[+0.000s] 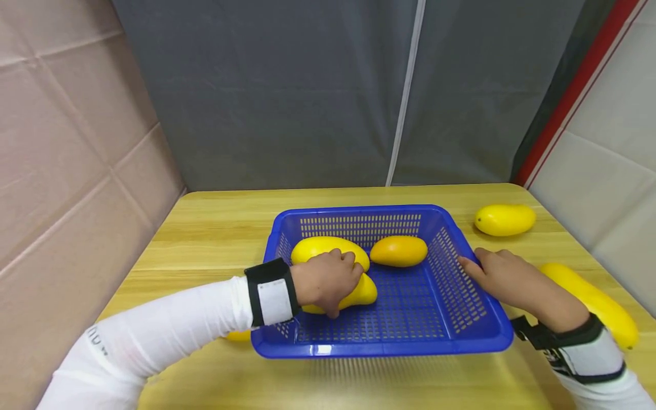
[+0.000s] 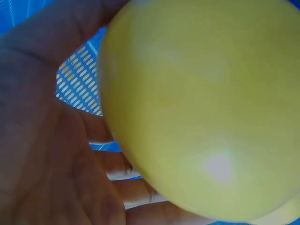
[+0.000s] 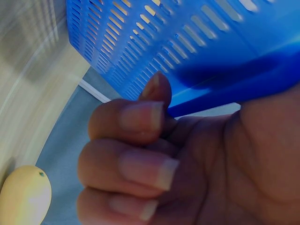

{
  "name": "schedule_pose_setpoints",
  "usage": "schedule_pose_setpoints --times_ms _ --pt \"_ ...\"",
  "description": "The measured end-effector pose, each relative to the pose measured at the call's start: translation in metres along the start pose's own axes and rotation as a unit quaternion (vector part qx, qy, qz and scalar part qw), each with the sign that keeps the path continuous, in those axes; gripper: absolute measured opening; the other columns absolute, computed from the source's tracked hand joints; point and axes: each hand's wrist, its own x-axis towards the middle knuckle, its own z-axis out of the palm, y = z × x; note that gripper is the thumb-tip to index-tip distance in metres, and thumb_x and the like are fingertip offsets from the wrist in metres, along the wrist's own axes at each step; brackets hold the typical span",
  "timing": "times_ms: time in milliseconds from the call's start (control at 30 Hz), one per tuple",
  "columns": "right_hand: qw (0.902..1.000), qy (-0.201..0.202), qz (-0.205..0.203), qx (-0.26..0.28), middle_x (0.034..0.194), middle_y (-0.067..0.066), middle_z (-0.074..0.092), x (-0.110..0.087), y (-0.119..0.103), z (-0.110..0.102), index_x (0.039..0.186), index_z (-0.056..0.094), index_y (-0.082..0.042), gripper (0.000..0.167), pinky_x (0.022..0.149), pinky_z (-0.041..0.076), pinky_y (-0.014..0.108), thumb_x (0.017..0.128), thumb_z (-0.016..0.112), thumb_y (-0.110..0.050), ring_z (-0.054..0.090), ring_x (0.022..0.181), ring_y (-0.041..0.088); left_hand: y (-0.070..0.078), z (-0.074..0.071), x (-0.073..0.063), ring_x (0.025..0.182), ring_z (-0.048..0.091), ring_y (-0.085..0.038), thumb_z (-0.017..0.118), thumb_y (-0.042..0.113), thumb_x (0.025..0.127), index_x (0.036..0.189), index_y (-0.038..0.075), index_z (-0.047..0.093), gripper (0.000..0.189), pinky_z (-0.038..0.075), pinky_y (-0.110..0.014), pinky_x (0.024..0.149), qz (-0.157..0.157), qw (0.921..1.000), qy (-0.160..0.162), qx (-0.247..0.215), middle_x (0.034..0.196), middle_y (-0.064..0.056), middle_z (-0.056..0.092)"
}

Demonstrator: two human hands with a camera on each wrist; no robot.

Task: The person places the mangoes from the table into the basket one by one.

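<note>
A blue perforated plastic basket point(image 1: 384, 348) sits in the middle of the head view with several yellow mangoes in it. My left hand point(image 1: 328, 280) reaches over its left side and grips a mango point(image 1: 366, 290), whose smooth skin point(image 2: 201, 103) fills most of the left wrist view. Behind that hand lies a larger mango point(image 1: 323, 245), and an orange-yellow mango point(image 1: 400, 251) rests near the basket's back wall. On the right rim, my right hand point(image 1: 517, 282) holds the basket with thumb inside and curled fingers point(image 3: 136, 168) outside.
On the wooden table point(image 1: 225, 216), one mango point(image 1: 504, 220) lies at the back right. A longer yellow fruit point(image 1: 589, 302) is beside my right forearm, and another yellow piece point(image 1: 238, 336) shows partly under my left sleeve. A grey curtain point(image 1: 287, 102) hangs behind.
</note>
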Motion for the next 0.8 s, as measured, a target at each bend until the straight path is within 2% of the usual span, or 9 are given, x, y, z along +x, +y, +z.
schedule_pose_setpoints --times_ms 167,367,467,600,800 --pt "1.0 -0.002 0.001 -0.001 0.067 0.003 0.053 0.0 0.0 0.0 0.116 0.048 0.016 0.063 0.055 0.047 0.031 0.102 0.035 -0.044 0.055 0.058 0.014 0.004 0.004 0.002 0.097 0.051 -0.021 0.075 0.054 0.072 0.134 0.008 0.048 0.082 0.042 -0.028 0.09 0.01 0.9992 -0.009 0.037 0.12 -0.009 0.053" --pt "0.9999 -0.002 0.01 0.008 0.067 0.003 0.053 0.0 0.0 0.001 0.115 0.049 0.015 0.062 0.053 0.047 0.03 0.102 0.036 -0.044 0.055 0.057 0.014 0.006 0.007 0.004 0.101 0.052 -0.02 0.075 0.058 0.071 0.138 0.008 0.044 0.089 0.041 -0.028 0.092 0.009 0.9982 -0.001 0.06 0.123 -0.009 0.053" --pt "0.9999 -0.004 0.013 0.009 0.067 0.003 0.053 0.0 0.0 0.001 0.115 0.048 0.015 0.062 0.053 0.047 0.029 0.102 0.036 -0.044 0.055 0.056 0.013 0.007 0.008 0.003 0.102 0.052 -0.021 0.077 0.058 0.069 0.14 0.009 0.042 0.093 0.046 -0.03 0.087 -0.002 0.9987 0.003 0.051 0.124 -0.009 0.052" --pt "0.9999 -0.008 0.012 0.01 0.067 0.003 0.054 -0.001 0.0 0.001 0.116 0.048 0.015 0.062 0.053 0.048 0.029 0.102 0.036 -0.044 0.055 0.056 0.013 0.009 0.01 0.001 0.098 0.053 -0.023 0.082 0.058 0.062 0.139 0.011 0.042 0.099 0.053 -0.036 0.074 -0.022 0.9994 0.001 0.027 0.121 -0.008 0.052" --pt "1.0 -0.002 0.005 0.006 0.067 0.003 0.053 0.0 0.0 0.002 0.114 0.049 0.015 0.062 0.053 0.047 0.029 0.102 0.036 -0.044 0.055 0.056 0.013 0.008 0.013 0.001 0.093 0.053 -0.022 0.084 0.061 0.055 0.135 0.014 0.044 0.101 0.054 -0.036 0.066 -0.045 0.9989 -0.005 0.015 0.114 -0.006 0.052"
